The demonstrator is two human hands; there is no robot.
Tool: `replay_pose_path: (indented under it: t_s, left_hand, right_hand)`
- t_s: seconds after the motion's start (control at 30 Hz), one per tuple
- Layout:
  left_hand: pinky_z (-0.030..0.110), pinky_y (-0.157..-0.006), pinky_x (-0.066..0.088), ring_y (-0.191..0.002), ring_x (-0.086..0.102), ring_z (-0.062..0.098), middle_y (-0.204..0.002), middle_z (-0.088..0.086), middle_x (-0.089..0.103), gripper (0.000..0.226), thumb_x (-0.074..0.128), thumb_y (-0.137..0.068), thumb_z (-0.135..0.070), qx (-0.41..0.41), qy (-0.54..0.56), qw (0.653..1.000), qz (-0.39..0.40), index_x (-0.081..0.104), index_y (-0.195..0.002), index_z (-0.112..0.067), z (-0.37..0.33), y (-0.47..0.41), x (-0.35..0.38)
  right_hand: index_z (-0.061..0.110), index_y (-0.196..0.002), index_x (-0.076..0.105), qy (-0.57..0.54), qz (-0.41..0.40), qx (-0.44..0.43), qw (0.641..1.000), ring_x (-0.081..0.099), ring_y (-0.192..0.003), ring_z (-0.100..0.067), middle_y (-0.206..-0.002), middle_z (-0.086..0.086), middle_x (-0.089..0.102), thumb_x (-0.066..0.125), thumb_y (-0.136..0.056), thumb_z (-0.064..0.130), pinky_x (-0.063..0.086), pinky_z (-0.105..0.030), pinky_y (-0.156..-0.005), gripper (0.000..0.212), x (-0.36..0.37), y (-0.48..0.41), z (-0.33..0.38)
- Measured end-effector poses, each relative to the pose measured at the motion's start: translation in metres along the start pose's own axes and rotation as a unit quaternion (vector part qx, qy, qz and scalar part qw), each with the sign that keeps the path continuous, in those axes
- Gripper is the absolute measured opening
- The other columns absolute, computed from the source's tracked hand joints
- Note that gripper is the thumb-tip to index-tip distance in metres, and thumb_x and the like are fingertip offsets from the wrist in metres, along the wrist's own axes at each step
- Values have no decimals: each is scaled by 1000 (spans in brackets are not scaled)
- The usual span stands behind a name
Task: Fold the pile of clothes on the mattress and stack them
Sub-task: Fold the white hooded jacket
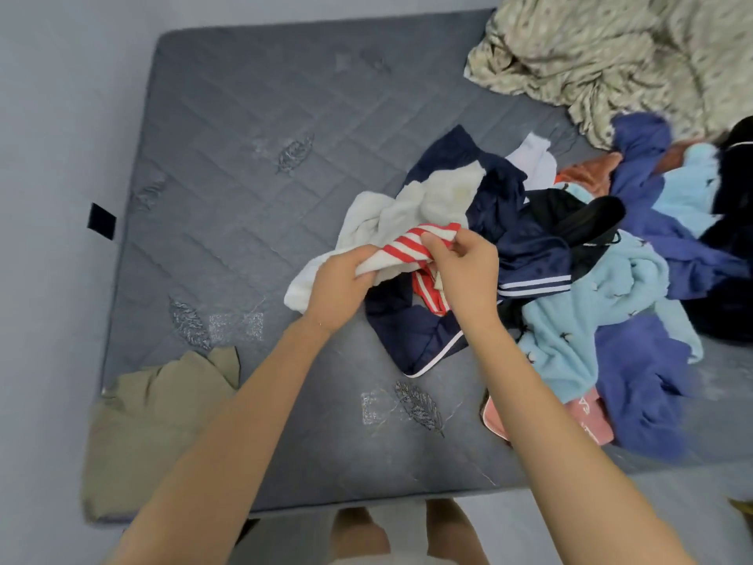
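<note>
Pinched in left hand (338, 283) and right hand (464, 271): cream garment with red-striped trim (407, 244), at left edge of clothes pile (591, 279) on grey quilted mattress (244, 136). Lift clear, shake out, spread flat leftward before folding.

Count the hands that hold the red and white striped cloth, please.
2. The left hand grips the striped cloth at its left end; the right hand pinches its top edge, beside the pile of clothes. No other hand is visible.

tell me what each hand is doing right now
Left hand: grips the white garment.
Right hand: pinches the red-and-white striped fabric.
</note>
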State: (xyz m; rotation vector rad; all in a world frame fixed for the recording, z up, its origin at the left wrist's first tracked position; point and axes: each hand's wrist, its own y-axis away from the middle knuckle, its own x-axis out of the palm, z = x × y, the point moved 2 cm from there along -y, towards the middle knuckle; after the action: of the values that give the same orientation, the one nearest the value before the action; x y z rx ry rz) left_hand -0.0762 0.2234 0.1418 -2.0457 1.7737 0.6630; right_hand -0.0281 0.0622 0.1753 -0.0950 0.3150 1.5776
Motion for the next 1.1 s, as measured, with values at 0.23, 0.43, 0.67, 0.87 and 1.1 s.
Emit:
replay_pose_path:
  t_s: [0.23,0.43,0.67,0.87,1.1]
  left_hand:
    - [18,-75,44,-84,59,-3,-89,-19,66,33,45,-84,-9,106,23,992,-68,73,-101,-16,-111,-16,-80]
    - [20,-70,46,-80,61,4,-86,-7,70,31,47,-86,-1,137,33,986,-86,74,-96,-13,-166,-13,-116]
    - [29,-80,48,-90,64,15,-93,1,73,31,47,-90,-1,125,41,989,-69,75,-96,-12,-190,6,-131]
    - [37,-81,48,-91,64,21,-93,1,73,32,47,-88,-4,136,37,988,-67,75,-95,-16,-201,13,-146]
    - [17,-76,46,-87,62,4,-90,-9,72,32,47,-85,-9,154,62,981,-100,76,-89,-22,-217,10,-159]
  right_hand:
    - [9,-56,46,-56,-31,-98,993,38,-57,-6,-54,6,44,68,-87,20,33,-26,-59,40,-30,7,115]
    - [-3,-65,58,-86,-7,-109,990,45,-57,-6,-56,3,52,70,-86,20,37,-19,-59,34,-44,11,164]
    - [-1,-75,56,-40,47,-91,994,49,-70,-11,-73,-7,52,75,-79,43,43,-25,-71,47,-54,11,174]
    - [38,-138,33,48,162,-160,973,32,-130,-1,-143,9,33,71,-82,45,30,-12,-96,68,-59,23,193]
    - [28,-149,25,107,200,-127,966,32,-136,-9,-153,7,29,79,-74,44,33,-28,-108,94,-42,36,157]
